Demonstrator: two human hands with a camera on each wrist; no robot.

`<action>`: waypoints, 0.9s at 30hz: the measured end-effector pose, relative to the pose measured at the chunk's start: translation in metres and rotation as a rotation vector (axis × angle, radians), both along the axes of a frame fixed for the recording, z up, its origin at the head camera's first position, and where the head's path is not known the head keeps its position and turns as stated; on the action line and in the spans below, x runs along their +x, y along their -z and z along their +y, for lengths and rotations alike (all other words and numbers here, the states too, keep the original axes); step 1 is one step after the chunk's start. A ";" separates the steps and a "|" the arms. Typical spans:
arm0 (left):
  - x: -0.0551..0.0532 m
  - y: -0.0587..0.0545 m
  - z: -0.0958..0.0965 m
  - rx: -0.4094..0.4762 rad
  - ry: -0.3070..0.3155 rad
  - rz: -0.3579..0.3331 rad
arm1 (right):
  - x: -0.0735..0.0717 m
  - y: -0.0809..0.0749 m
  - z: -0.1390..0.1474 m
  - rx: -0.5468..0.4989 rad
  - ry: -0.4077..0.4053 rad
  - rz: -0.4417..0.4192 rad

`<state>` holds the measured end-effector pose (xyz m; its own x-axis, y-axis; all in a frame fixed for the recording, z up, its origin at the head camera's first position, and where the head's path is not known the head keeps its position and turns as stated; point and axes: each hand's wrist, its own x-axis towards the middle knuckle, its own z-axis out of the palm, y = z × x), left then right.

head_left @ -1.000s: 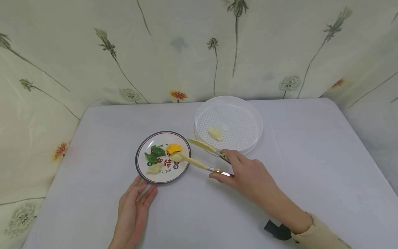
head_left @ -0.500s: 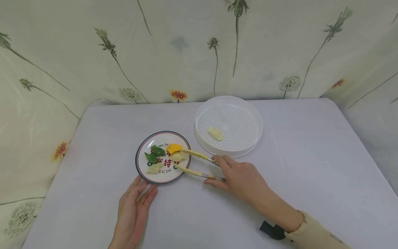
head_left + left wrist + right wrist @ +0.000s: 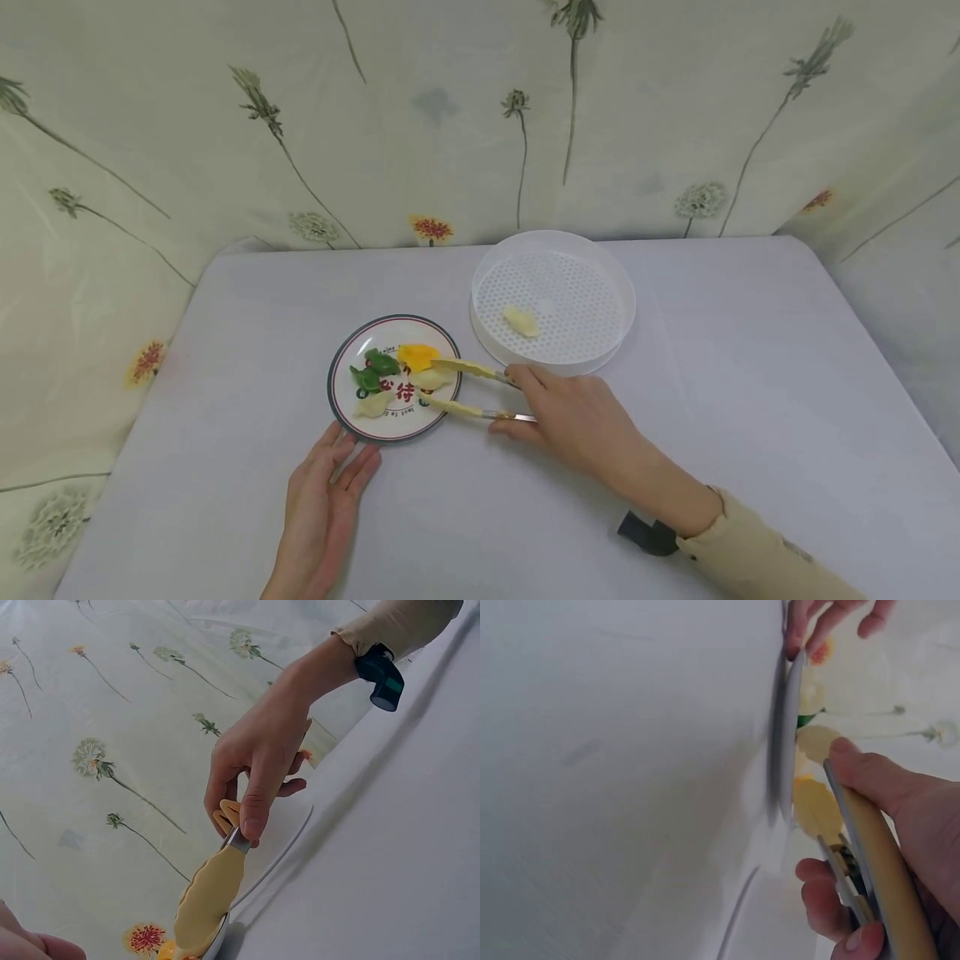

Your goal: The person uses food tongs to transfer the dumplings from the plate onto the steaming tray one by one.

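Observation:
My right hand (image 3: 581, 417) holds tongs (image 3: 468, 408) with cream scalloped tips, the two arms spread apart. The tips reach over the right side of a round plate (image 3: 405, 429), one on each side of a cream dumpling (image 3: 431, 380). The upper tip overlaps a yellow dumpling (image 3: 417, 357) in the head view. Two green dumplings (image 3: 382, 362) and another cream dumpling (image 3: 373, 405) lie on the plate's left half. At the plate's near rim, the fingertips of my left hand (image 3: 322, 508) touch the edge, fingers loosely extended.
Behind and to the right of the plate stands a round white steamer tray (image 3: 592, 360) with a perforated base. One cream dumpling (image 3: 521, 322) lies in it. A white cloth (image 3: 720, 358) covers the table, and a flower-printed curtain (image 3: 637, 108) hangs behind it.
My right hand has moved left and slightly down, bringing the tongs' tips further over the plate and around the cream dumpling. The yellow dumpling has shifted slightly left. My left hand stays put.

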<state>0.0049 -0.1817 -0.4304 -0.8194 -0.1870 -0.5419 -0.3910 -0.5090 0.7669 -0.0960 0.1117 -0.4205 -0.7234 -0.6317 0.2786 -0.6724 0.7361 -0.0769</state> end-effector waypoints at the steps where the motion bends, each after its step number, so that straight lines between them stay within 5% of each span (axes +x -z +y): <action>1: 0.000 0.000 0.000 -0.003 0.003 -0.003 | -0.002 -0.001 0.000 0.000 -0.003 -0.004; 15: 0.000 -0.002 0.000 -0.018 0.020 0.001 | -0.006 0.000 -0.002 0.047 -0.076 0.086; 27: 0.000 -0.001 -0.002 -0.005 0.009 0.001 | 0.000 -0.002 0.002 0.041 -0.059 0.103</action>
